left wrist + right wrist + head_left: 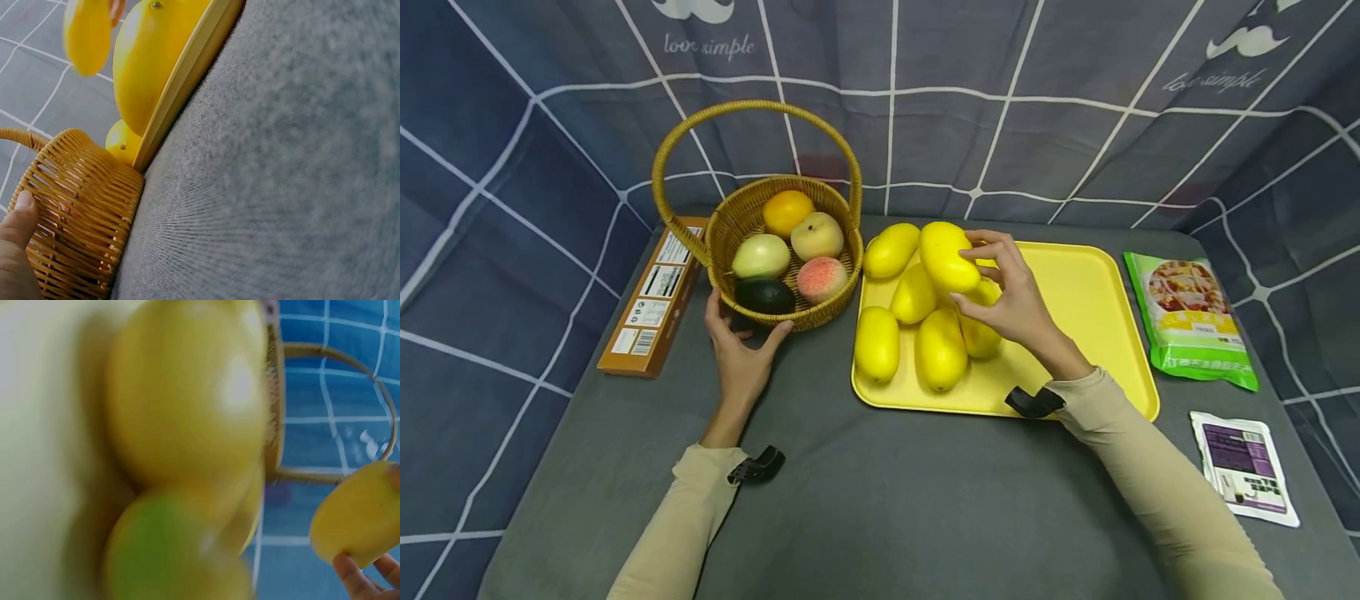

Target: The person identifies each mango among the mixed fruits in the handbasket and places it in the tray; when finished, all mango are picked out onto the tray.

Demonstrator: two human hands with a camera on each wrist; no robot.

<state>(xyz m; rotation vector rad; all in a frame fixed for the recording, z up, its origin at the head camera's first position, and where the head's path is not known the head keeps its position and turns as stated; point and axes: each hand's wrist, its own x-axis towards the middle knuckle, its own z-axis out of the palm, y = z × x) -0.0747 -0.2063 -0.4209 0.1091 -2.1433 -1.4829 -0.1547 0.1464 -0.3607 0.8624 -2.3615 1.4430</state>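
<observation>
My right hand (1011, 300) pinches a yellow mango (947, 255) between thumb and fingers, raised over the other mangoes. In the right wrist view, the held mango (359, 512) sits at lower right with fingertips (351, 575) on it. Several more mangoes (942, 350) lie in the left half of the yellow tray (1075, 292). My left hand (741, 350) holds the near left side of a wicker basket (831, 310), its thumb (22, 219) on the weave. Inside the basket are an orange fruit (787, 212), two pale round fruits, a pink peach (822, 278) and a dark green fruit (765, 295).
A brown box (651, 304) with white labels lies left of the basket. To the tray's right are a green food packet (1191, 317) and a white and purple pouch (1243, 467). A dark checked curtain (940, 142) surrounds the grey table (910, 500).
</observation>
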